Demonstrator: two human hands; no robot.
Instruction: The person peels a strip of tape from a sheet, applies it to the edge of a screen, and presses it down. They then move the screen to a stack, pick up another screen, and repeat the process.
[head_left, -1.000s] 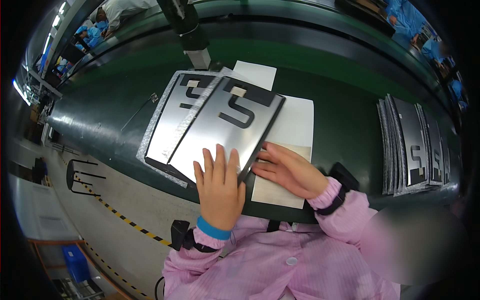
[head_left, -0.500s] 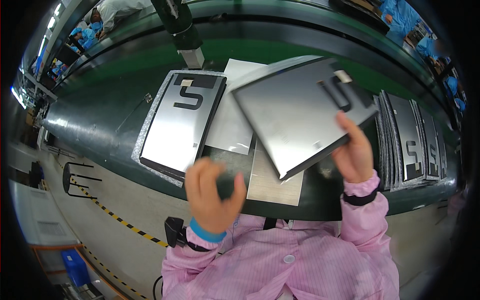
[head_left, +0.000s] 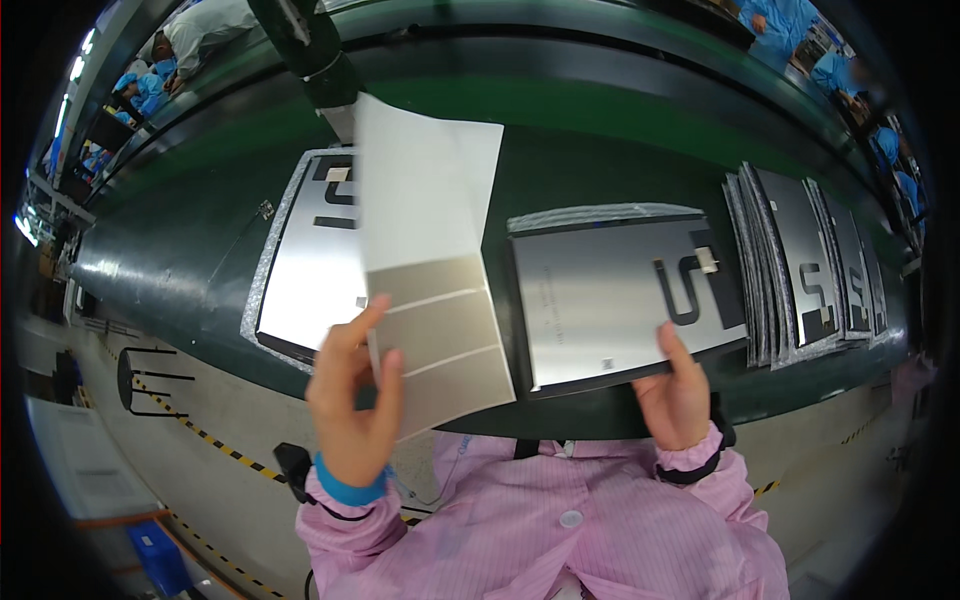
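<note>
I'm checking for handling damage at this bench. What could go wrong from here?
The right hand holds the nearer panel by one edge, close to the front of the green table, so it might slip off if the grip loosens.

Its thumb sits right by the black curved strip and could smudge or catch it.

The left hand has the white-and-beige sheet by one side only, so it may bend.
</note>
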